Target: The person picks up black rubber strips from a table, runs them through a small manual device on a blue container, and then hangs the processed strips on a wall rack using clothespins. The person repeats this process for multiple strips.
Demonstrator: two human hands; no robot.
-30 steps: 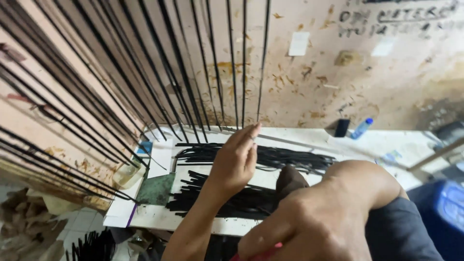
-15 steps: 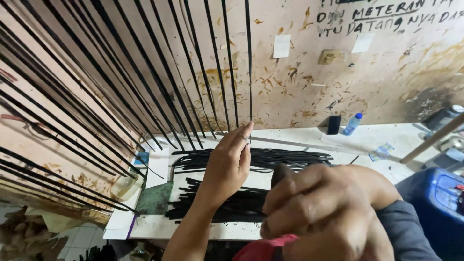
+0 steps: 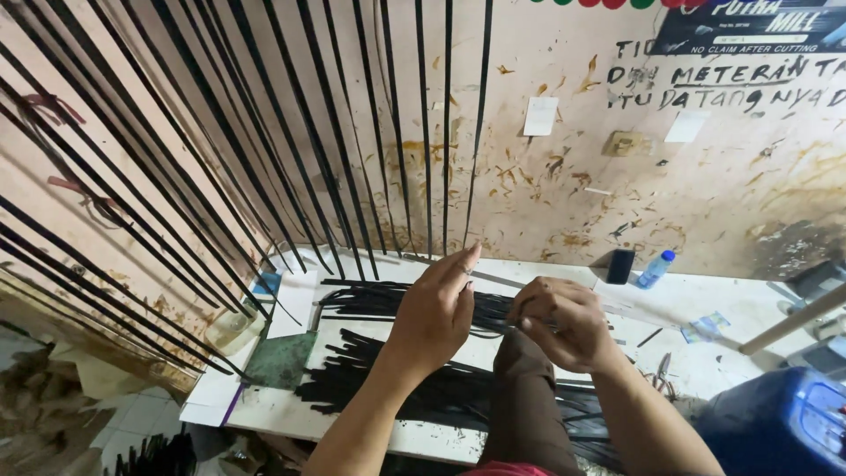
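The left hand [image 3: 434, 310] sits at centre frame with its fingers raised and pinched together on the lower end of a black strip [image 3: 477, 123] that hangs against the stained wall [image 3: 723, 189]. The right hand [image 3: 564, 323], just to the right of it, is curled narrow with thumb and fingertips drawn close. It seems to pinch a thin strip end too, though the view is too small there to be sure.

The held strip runs nearly straight up and down: its long axis is vertical, its top leaves the upper edge of the frame, and its free end points down at the worktop [image 3: 749, 304]. The other hanging strips [image 3: 264, 141] fan away toward the upper left, leaning further over the more leftward they lie.

To do this well, the pinch wants to stay right at the tip, with the strip kept flat against the wall and untwisted, parallel to its neighbour and not crossing it. A light, steady pull along the strip's own length would keep it taut.

Below the hands, loose black strips [image 3: 388, 300] lie in two heaps on the white worktop, running mostly left to right. A small bottle [image 3: 655, 268] stands at right centre.
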